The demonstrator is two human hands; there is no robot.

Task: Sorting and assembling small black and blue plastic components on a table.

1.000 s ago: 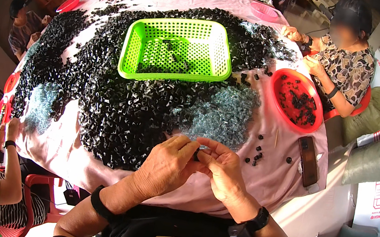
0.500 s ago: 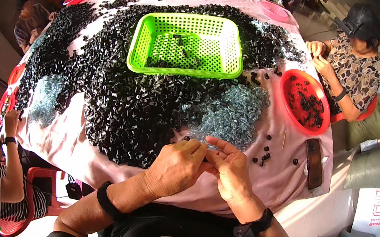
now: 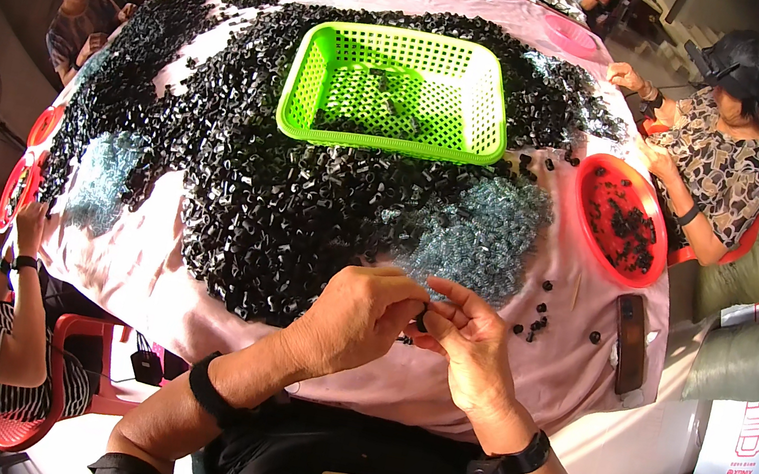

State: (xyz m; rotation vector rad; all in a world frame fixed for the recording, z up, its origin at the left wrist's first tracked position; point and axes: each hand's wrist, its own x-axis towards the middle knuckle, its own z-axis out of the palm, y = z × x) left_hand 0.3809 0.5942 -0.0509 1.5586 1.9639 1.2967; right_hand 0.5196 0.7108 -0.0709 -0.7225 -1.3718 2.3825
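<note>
My left hand and my right hand meet at the near edge of the table, fingertips close together. A small black part shows between them, pinched by the right thumb and fingers. The left fingers are closed in a pinch too; what lies in them is hidden. Just beyond my hands spread a large heap of small black parts and a pile of small clear bluish pieces. A few loose black pieces lie to the right of my right hand.
A bright green basket with a few black parts stands on the heap. At right are a red tray of black pieces and a phone. Co-workers sit around the pink-covered table, one at the right, another at the left.
The view has swung slightly, so the table things sit a little further right. My fingers have turned, and the black part between them now shows more plainly. The co-worker's hands at right have moved apart.
</note>
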